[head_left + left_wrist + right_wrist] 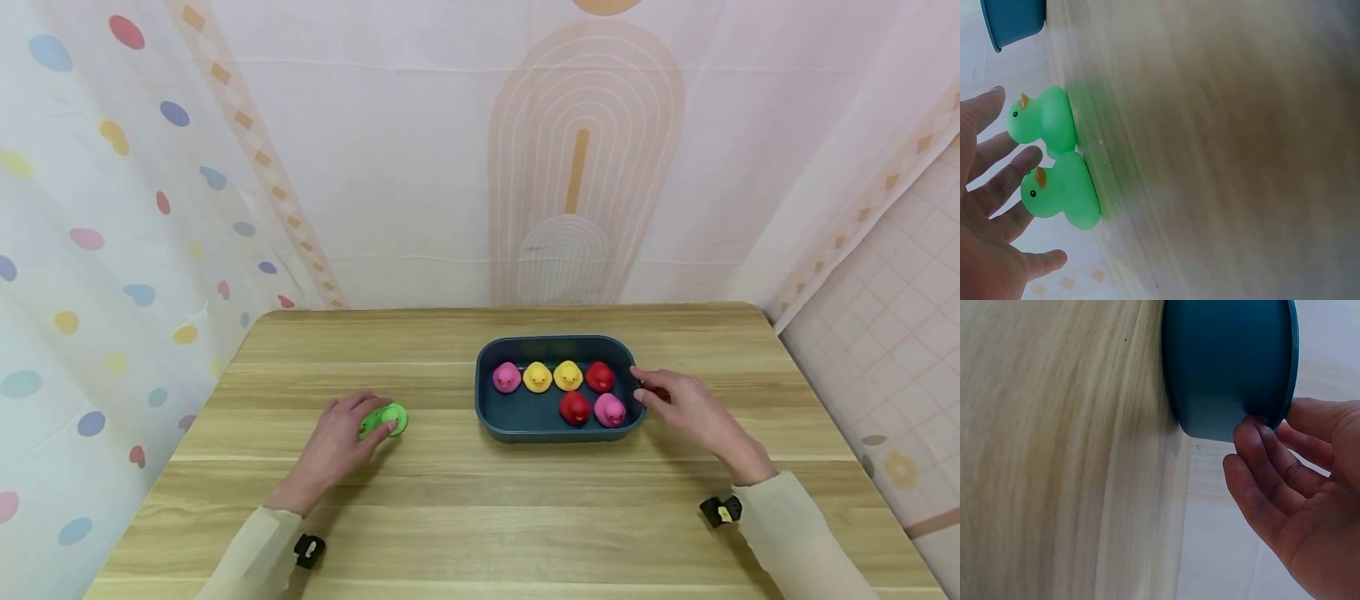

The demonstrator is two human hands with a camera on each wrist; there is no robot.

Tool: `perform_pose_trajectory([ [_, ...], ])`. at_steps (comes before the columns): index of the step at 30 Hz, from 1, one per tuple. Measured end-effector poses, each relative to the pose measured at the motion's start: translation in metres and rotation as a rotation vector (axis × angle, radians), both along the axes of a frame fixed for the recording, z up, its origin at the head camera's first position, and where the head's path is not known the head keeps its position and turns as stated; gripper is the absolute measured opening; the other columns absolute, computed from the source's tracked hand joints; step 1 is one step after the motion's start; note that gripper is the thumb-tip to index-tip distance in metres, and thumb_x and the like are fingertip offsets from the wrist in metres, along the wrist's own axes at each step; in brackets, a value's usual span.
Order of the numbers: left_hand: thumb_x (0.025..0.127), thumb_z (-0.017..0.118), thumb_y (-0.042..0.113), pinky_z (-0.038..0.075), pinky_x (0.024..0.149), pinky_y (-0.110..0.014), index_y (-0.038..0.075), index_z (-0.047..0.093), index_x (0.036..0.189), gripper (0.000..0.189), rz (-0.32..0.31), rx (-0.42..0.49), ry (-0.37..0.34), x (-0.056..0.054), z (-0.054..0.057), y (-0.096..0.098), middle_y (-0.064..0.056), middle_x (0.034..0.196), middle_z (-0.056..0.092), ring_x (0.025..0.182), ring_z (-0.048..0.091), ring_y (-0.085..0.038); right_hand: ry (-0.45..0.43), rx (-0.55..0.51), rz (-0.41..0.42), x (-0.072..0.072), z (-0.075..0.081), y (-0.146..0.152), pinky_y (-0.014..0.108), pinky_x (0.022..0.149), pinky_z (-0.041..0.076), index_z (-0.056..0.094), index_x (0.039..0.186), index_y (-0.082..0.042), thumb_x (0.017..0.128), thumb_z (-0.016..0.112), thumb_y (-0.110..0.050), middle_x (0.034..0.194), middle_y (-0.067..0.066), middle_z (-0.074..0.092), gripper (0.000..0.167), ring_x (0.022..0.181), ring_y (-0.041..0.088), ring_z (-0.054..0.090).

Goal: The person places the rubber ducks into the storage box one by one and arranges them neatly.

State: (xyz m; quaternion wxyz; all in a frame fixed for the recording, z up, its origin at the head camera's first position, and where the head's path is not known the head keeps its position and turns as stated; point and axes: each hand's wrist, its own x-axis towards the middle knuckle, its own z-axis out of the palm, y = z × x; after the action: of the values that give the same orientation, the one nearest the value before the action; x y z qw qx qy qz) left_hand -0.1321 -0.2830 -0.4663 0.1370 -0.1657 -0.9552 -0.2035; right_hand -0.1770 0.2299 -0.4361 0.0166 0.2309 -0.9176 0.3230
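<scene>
Two green rubber ducks (1044, 119) stand side by side on the table, touching each other. My left hand (336, 443) reaches over them from the left, partly covering them in the head view. In the left wrist view its fingers (1007, 181) spread around the ducks without closing on them. On the right, a dark blue plastic box (517, 425) holds several rubber ducks: pink (506, 378), yellow (537, 377) and red (575, 408). My right hand (693, 410) grips the box's right end, with thumb and curled fingers at its rim (1292, 369).
The wooden table (465, 517) carries the box right of centre and the green ducks left of it. Bare wood lies between them. A patterned curtain (390, 167) hangs behind and at the left. Each sleeve has a black device (722, 511) at the wrist.
</scene>
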Motion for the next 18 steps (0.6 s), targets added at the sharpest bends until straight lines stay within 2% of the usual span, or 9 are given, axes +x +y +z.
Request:
perform_pose_trajectory([
  [7, 0.09, 0.081, 0.014, 0.045, 0.101, -0.062, -0.001, 0.073, 0.118, 0.032, -0.017, -0.017, -0.005, -0.0022, -0.0003, 0.0012, -0.022, 0.117, 0.07, 0.112, 0.065, -0.042, 0.003, -0.003, 0.001, -0.0006, -0.0005, 0.0, 0.027, 0.069, 0.049, 0.062, 0.136, 0.009, 0.103, 0.066, -0.013, 0.125, 0.025, 0.069, 0.04, 0.086, 0.02, 0.058],
  [13, 0.088, 0.083, 0.01, 0.05, 0.096, -0.058, -0.001, 0.074, 0.116, 0.032, -0.042, -0.02, 0.04, -0.002, -0.0002, 0.0023, -0.02, 0.113, 0.071, 0.108, 0.066, -0.04, 0.004, -0.002, -0.001, -0.0004, 0.0, -0.0002, 0.026, 0.067, 0.047, 0.062, 0.136, 0.009, 0.103, 0.066, -0.013, 0.125, 0.025, 0.069, 0.04, 0.084, 0.019, 0.058],
  [18, 0.086, 0.084, 0.007, 0.054, 0.092, -0.058, 0.0, 0.074, 0.115, 0.031, -0.053, 0.017, 0.09, -0.0001, 0.0005, 0.0042, -0.021, 0.114, 0.072, 0.105, 0.067, -0.041, -0.005, 0.001, -0.003, -0.0005, 0.0002, -0.0001, 0.026, 0.068, 0.048, 0.062, 0.137, 0.009, 0.102, 0.066, -0.012, 0.126, 0.026, 0.069, 0.04, 0.085, 0.02, 0.058],
])
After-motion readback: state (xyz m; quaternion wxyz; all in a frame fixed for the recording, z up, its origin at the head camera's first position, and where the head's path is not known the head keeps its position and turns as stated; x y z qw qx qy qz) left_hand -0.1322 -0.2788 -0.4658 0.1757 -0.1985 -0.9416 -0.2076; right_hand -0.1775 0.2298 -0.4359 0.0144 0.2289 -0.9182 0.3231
